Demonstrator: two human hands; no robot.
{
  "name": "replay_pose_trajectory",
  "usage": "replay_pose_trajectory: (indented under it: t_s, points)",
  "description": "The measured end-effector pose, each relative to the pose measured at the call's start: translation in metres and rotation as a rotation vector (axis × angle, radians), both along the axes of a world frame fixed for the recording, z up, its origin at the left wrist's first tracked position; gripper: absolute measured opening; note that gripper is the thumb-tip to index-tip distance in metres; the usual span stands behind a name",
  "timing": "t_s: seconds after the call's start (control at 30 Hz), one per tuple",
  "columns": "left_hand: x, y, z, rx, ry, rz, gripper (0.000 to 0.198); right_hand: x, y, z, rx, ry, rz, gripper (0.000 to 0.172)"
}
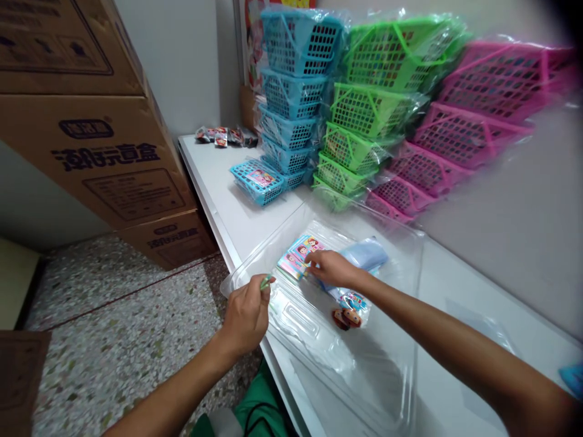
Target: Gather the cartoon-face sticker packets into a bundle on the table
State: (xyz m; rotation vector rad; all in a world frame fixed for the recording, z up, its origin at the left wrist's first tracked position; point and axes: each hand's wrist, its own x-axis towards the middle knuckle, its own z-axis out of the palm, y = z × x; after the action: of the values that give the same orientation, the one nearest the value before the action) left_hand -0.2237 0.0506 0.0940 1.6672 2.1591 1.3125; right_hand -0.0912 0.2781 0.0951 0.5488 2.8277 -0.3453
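A large clear plastic tray [319, 364] lies on the white table [455, 388] in front of me. My left hand [246, 315] pinches a small green item [266, 281] at the tray's near-left rim. My right hand [332, 269] reaches into the tray, its fingertips touching a stack of cartoon picture cards [298, 255]. Beside that hand lie a pale blue plastic bag [368, 252] and a small packet with a cartoon face [350, 311].
Wrapped stacks of blue [291, 97], green [373, 109] and pink baskets [469, 127] stand against the wall. A single blue basket [257, 180] holding a card sits before them. Small packets [223, 136] lie at the table's far end. Cardboard boxes [91, 121] stand left on the speckled floor.
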Motion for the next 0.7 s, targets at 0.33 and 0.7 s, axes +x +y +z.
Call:
replay_pose_trajectory:
  t_s: [0.33, 0.7]
  points:
    - [0.002, 0.001, 0.023, 0.040, -0.649, 0.083, 0.025, -0.071, -0.057, -0.036, -0.029, -0.115, -0.064, 0.026]
    - [-0.001, 0.007, 0.029, 0.144, -0.808, 0.095, 0.025, -0.090, -0.109, -0.050, -0.206, -0.101, -0.011, 0.023]
